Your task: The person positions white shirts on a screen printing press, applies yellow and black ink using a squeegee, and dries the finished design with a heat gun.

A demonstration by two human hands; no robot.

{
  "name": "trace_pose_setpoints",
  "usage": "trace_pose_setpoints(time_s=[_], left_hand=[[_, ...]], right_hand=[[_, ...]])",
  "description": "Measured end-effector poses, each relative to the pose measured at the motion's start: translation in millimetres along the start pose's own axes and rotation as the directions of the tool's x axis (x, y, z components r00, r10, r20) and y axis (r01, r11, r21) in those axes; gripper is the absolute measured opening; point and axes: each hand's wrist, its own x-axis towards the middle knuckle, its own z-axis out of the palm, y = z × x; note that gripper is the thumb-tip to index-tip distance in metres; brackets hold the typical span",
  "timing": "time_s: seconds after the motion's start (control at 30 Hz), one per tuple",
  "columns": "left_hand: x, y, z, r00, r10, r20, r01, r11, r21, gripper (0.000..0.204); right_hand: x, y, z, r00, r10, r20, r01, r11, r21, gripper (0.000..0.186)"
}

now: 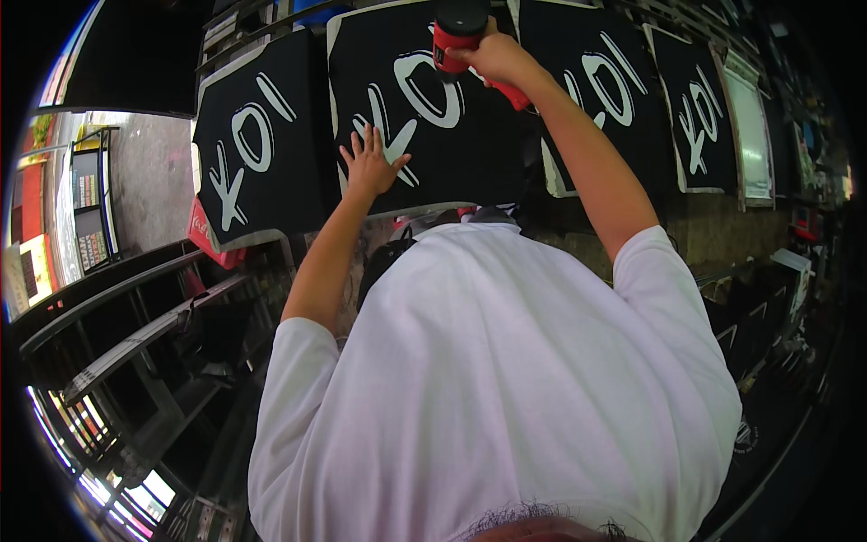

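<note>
In front of me a black fabric panel (pixel 366 56), printed in white, lies over a pale-edged board. My left hand (pixel 370 169) rests on its near left part, palm down with the fingers spread. My right hand (pixel 501 59) is closed around a red and black heat gun (pixel 459 38), which is over the far right part of the same panel. The tool covers some of the print, and its nozzle tip cannot be made out clearly. Similar printed black panels lie to the left (pixel 217 108) and to the right (pixel 637 135).
Another printed panel (pixel 670 86) lies farther right, beside a pale framed sheet (pixel 754 131). A red crate (pixel 209 237) sits under the left panel's near edge. Metal rails (pixel 149 339) run along the lower left. Something blue (pixel 322 11) shows behind the boards.
</note>
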Motion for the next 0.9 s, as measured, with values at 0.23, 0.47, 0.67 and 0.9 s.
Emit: trace_pose_setpoints(time_s=[0.23,0.47,0.67,0.9], left_hand=[[24,3,5,0.996,0.007,-0.084,-0.013,0.998,-0.064,0.097],[27,4,-10,0.999,0.039,-0.034,-0.037,0.998,0.052,0.099],[21,6,-28,0.990,-0.114,0.086,0.122,0.988,-0.100,0.112],[6,-21,-29,0.968,-0.154,0.197,0.187,0.968,-0.165,0.119]], right_hand=[[21,-19,12,0.999,0.005,-0.041,-0.005,1.000,0.002,0.078],[51,-24,20,0.994,-0.004,-0.113,-0.002,0.999,-0.055,0.083],[92,-15,27,1.000,0.029,-0.007,-0.030,0.990,-0.139,0.071],[111,-11,23,0.998,0.051,0.031,-0.048,0.993,-0.105,0.071]])
